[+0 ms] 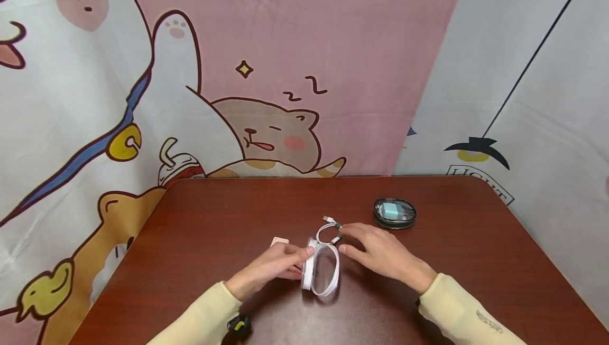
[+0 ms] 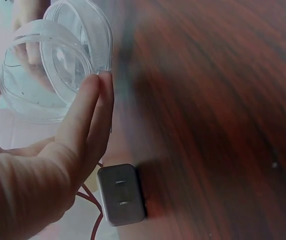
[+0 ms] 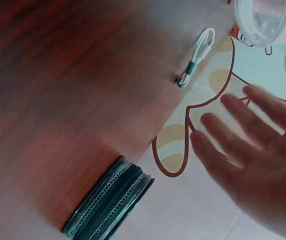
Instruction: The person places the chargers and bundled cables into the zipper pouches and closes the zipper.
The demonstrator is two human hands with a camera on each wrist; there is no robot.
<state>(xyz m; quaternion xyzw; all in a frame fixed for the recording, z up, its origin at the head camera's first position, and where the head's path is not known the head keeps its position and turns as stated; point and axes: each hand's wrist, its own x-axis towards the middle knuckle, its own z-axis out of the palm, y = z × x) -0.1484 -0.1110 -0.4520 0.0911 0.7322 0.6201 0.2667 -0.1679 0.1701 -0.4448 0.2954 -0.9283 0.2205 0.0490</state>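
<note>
Left hand (image 1: 273, 266), foreground: thumb and fingers pinch a clear, white-rimmed case (image 1: 308, 271), unfolded between the two hands. Right hand (image 1: 380, 250): fingers loosely extended and separated, holding nothing. Beyond, on the table (image 1: 214, 213), lie a two-pronged charger (image 2: 120, 195) near the left hand and a looped white cable (image 3: 193, 66). Farther right, a dark-trimmed case (image 1: 396, 225) contains a pale-blue block (image 1: 390, 210). Background: cartoon-printed cloth (image 1: 361, 70).

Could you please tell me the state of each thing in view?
Clear case: open, held up.
White cable: looped, tied, not plugged into anything visible.
Adapter: resting on the table, unplugged.
Dark-edged case: looks closed, blue-green block inside.
Left grip: holding the clear case.
Right grip: empty, fingers extended.
</note>
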